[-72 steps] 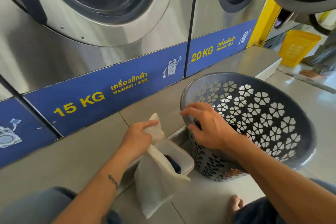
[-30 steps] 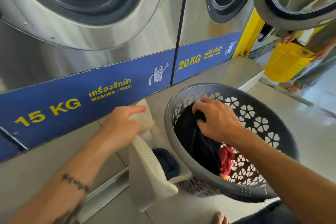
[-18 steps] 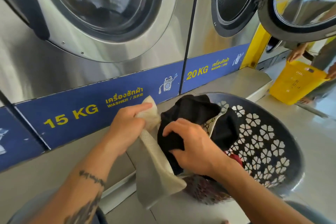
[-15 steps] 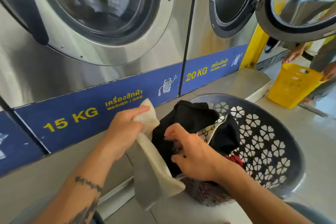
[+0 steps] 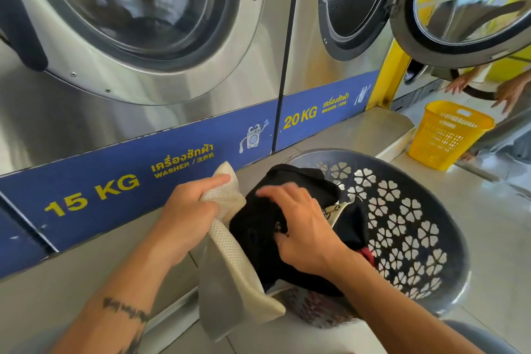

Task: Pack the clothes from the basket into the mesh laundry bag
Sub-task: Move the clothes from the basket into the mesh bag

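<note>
Since a moment ago, right hand (image 5: 301,234) pushed black garment (image 5: 287,181) from basket (image 5: 431,238) at 3 o'clock, fingers holding it, into mesh bag (image 5: 230,267); left hand (image 5: 186,215) pinches rim. Red cloth (image 5: 367,256) remains.

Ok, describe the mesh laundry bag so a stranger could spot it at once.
Find the 15 KG washer on the left; on the floor below its blue label, the left hand holds the mesh laundry bag open. It is cream netting, beside the grey flower-cutout basket, with a black garment going in.
</note>
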`<move>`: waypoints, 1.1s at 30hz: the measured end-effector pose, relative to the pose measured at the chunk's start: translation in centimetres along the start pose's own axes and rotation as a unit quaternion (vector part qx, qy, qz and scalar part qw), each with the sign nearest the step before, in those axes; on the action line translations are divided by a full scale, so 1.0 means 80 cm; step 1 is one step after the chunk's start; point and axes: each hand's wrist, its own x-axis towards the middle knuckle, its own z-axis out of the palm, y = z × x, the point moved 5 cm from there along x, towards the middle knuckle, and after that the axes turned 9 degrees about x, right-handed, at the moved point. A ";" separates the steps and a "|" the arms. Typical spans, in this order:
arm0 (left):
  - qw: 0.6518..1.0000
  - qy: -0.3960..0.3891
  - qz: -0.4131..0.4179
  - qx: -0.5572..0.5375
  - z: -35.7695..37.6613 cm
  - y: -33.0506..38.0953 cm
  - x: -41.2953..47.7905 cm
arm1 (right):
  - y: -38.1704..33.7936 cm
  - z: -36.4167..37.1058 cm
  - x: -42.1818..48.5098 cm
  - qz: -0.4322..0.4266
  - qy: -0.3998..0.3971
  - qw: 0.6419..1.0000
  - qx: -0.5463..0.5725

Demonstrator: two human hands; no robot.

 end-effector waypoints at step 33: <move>0.998 0.015 -0.029 -0.049 -0.020 -0.010 0.006 | 0.006 -0.026 0.009 -0.004 0.001 0.996 -0.094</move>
